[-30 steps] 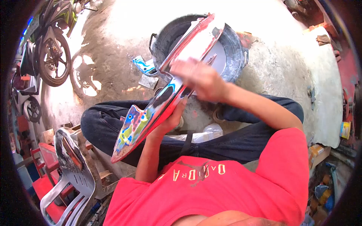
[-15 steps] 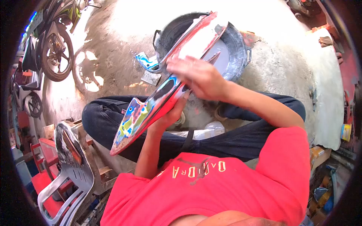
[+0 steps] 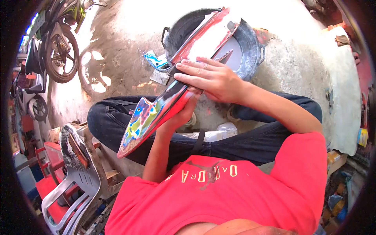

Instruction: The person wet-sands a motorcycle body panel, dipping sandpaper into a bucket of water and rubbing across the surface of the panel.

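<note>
Long, tapered, glossy panel in red, black, white and mixed colours (image 3: 166, 100) slanting above dark blue trousers (image 3: 109, 117), far end over round blackened tub (image 3: 252, 45) holding pale liquid. Left hand (image 3: 185, 111) curled round panel's near side, gripping it. Right hand (image 3: 215, 80) spread flat across panel's middle, fingers nearly straight; whether anything sits beneath palm, cannot tell. Small curved blue-and-white piece (image 3: 154, 60) and flat grey slab (image 3: 159, 77) on rough concrete floor (image 3: 286, 70), just beside tub.

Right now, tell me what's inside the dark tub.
The dark tub holds what looks like pale liquid; the panel above hides part, so anything directly beneath it can't be seen.
</note>
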`<state>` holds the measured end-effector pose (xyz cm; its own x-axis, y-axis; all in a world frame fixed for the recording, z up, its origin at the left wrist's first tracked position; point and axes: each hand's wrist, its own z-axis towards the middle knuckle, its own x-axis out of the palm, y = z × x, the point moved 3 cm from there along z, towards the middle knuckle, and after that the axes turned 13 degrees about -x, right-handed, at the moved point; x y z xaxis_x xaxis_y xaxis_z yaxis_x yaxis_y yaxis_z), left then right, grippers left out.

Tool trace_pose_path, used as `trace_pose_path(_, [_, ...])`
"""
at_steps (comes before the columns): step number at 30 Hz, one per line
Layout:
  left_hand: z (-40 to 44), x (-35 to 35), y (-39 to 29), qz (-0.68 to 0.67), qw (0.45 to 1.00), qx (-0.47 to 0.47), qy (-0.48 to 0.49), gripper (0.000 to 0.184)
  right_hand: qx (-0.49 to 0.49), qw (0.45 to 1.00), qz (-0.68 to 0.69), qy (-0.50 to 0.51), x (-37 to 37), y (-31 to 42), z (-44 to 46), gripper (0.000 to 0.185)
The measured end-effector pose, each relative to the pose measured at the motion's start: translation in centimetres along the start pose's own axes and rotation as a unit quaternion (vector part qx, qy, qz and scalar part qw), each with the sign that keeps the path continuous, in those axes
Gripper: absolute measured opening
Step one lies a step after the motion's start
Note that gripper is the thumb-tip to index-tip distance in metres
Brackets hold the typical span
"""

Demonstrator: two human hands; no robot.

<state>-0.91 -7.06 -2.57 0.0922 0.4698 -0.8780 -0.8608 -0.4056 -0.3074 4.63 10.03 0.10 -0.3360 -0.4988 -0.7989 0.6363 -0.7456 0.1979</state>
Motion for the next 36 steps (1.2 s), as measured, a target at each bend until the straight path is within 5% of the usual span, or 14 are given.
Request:
trace_pose_path(2, [-0.3, 1.2, 0.6, -0.313, 0.925, -0.193, 0.092, 0.02, 0.01, 1.0, -0.027, 0.0, -0.5, -3.0, -1.2, 0.053])
trace_pose_path(6, [0.0, 0.8, 0.0, -0.325, 0.926, -0.187, 0.045, 0.022, 0.229, 0.967, -0.052, -0.102, -1.4, -11.4, -5.7, 0.042])
trace_pose_path(10, [0.0, 0.7, 0.2, -0.3, 0.932, -0.194, 0.068, 0.025, 0.066, 0.993, -0.102, -0.008, 0.0, -5.9, -2.9, 0.045])
trace_pose_path(13, [0.2, 1.5, 0.5, -0.279, 0.952, -0.127, 0.01, 0.021, 0.04, 0.999, -0.029, -0.01, -0.5, -0.6, 0.1, 0.045])
trace_pose_path(15, [0.7, 0.5, -0.3, -0.354, 0.906, -0.226, 0.049, 0.021, 0.037, 0.998, -0.054, -0.01, -1.2, -2.5, -0.8, 0.046])
trace_pose_path(18, [0.6, 0.8, -0.2, -0.296, 0.93, -0.209, 0.06, 0.024, 0.27, 0.96, -0.041, -0.065, -2.2, -9.4, -5.2, 0.04])
trace_pose_path(21, [1.5, 0.1, -1.1, -0.291, 0.94, -0.174, 0.048, 0.025, 0.169, 0.977, -0.086, -0.1, -0.9, -6.9, -3.5, 0.037])
trace_pose_path(24, [0.8, 1.4, -0.3, -0.325, 0.926, -0.187, 0.051, 0.024, 0.041, 0.997, 0.012, -0.066, -0.6, 0.3, 0.4, 0.041])
trace_pose_path(27, [1.0, 1.4, -0.8, -0.331, 0.926, -0.168, 0.067, 0.025, 0.058, 0.994, 0.006, -0.09, -0.9, -2.2, -1.6, 0.042])
trace_pose_path(28, [1.4, 1.1, -1.0, -0.277, 0.937, -0.191, 0.091, 0.024, 0.087, 0.989, -0.068, -0.101, -0.5, -5.0, -3.5, 0.038])
trace_pose_path(30, [2.4, 0.6, -1.9, -0.329, 0.928, -0.174, 0.022, 0.02, 0.313, 0.94, 0.002, -0.133, -1.8, -8.9, -5.6, 0.036])
trace_pose_path(34, [2.0, 1.3, -1.3, -0.27, 0.955, -0.105, 0.07, 0.024, 0.124, 0.984, -0.038, -0.124, -1.0, -4.5, -2.9, 0.031])
trace_pose_path(36, [2.2, 2.2, -0.4, -0.396, 0.9, -0.162, 0.08, 0.021, 0.051, 0.992, 0.065, -0.095, -1.8, 0.0, 0.0, 0.043])
